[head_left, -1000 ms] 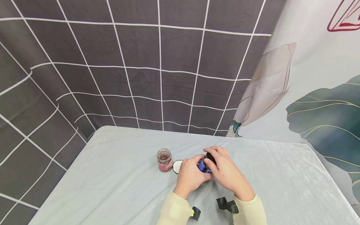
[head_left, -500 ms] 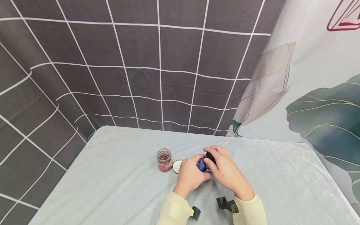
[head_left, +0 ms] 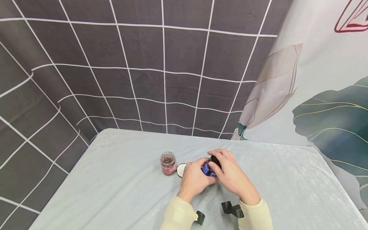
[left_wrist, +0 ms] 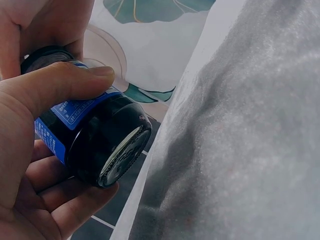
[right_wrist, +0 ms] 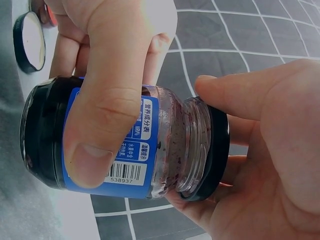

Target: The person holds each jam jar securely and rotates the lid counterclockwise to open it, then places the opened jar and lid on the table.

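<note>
Tilted above the table, a glass jar [head_left: 207, 170] with a blue label is gripped round its body by my left hand [head_left: 193, 180]. In the right wrist view its barcode label [right_wrist: 127, 172] faces the camera, and dark residue clings inside the glass. My right hand [head_left: 230, 175] holds the black lid [right_wrist: 220, 150] at the jar's mouth, thumb and fingers round its rim. Clear glass threads show between lid and label. From the left wrist view, the jar's dark base [left_wrist: 122, 155] points away from the left palm.
Left of the hands stands a lidless glass jar [head_left: 168, 163] with red contents low inside. Beside it lies another lid [head_left: 180, 170], its white inside up, partly hidden by the left hand. A pale cloth covers the table [head_left: 115, 182]; dark gridded fabric [head_left: 184, 86] hangs behind.
</note>
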A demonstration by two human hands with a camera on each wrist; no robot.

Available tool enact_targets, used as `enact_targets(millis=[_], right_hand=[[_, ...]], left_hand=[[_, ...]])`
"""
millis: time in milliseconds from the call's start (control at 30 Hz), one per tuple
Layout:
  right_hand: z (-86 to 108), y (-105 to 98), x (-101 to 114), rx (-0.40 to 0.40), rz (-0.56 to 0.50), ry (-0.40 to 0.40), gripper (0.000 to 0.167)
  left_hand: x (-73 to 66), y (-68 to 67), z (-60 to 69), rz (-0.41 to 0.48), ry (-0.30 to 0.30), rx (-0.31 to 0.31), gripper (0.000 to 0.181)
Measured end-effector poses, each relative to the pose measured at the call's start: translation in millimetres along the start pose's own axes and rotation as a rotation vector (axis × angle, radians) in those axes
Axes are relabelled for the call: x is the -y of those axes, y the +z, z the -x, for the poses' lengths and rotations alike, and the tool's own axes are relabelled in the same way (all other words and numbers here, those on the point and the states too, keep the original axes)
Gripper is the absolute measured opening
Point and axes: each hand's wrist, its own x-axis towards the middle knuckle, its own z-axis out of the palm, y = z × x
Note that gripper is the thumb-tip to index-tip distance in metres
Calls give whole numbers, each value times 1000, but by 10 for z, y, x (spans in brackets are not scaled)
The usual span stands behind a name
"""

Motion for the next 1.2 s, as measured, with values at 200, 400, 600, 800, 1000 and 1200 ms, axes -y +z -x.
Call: enact_targets(millis=[200,400,600,800,1000,1200], right_hand=[[3,1,0,-4,-1,-2,28],[7,2,-9,-15,-3,-10,27],[9,0,-15,-23,-3,-19,27],[7,3,-22,-21,-3,-8,28],[2,-5,-31,-7,-14,14,29],[3,-5,-40,-13,-16,10,29]], left_hand=[[-3,-5,0,-3,-7,5,47],[0,-2,2,1,-7,3,48],[0,-3,0,6,-6,-1,48],[0,-10,1,11,-10,-3,49],[-4,-15,1,8,-16,1,50],[-5,-14,1,2,-19,1,50]])
